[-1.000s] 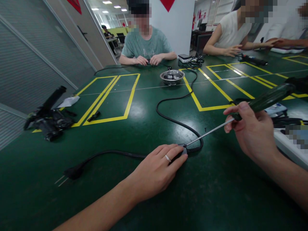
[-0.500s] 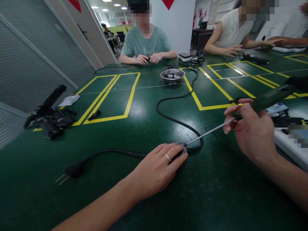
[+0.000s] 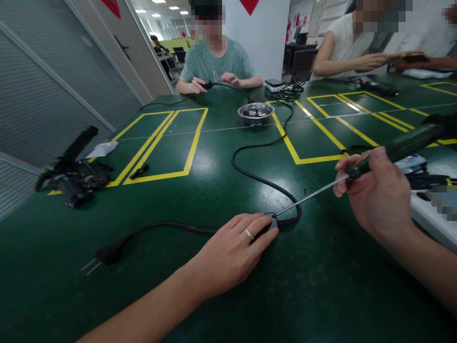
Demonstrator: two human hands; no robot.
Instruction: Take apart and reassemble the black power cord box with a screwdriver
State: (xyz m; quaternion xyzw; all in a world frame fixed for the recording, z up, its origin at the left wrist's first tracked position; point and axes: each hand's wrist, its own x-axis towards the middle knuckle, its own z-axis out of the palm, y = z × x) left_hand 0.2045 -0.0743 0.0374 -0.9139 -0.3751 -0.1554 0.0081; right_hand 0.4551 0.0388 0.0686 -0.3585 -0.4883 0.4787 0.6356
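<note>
My left hand [image 3: 237, 247], with a ring on one finger, is closed over a small dark casing on a power cord, pressing it to the green table [image 3: 171, 295]. Only the casing's grey end [image 3: 274, 222] shows past the fingers. In my right hand [image 3: 382, 200] is a screwdriver [image 3: 398, 148] with a thick dark green handle. Its long metal shank slants down to the left, and the tip touches the end of the casing. The black cord [image 3: 262, 180] curves from there towards the back, while its two-pin plug [image 3: 109, 256] lies at the left.
A small screw [image 3: 305, 191] lies beyond the shank. Farther back stands a metal bowl [image 3: 256, 113] with small parts. Bagged black items [image 3: 76, 183] lie at the left; a white tray [image 3: 433, 221] is at the right. Two co-workers sit across the table.
My right hand and the screwdriver's handle have shifted slightly right; the tip stays at the casing. My left hand is still. The opposite co-worker's hands have moved apart, stretching a black cord.
</note>
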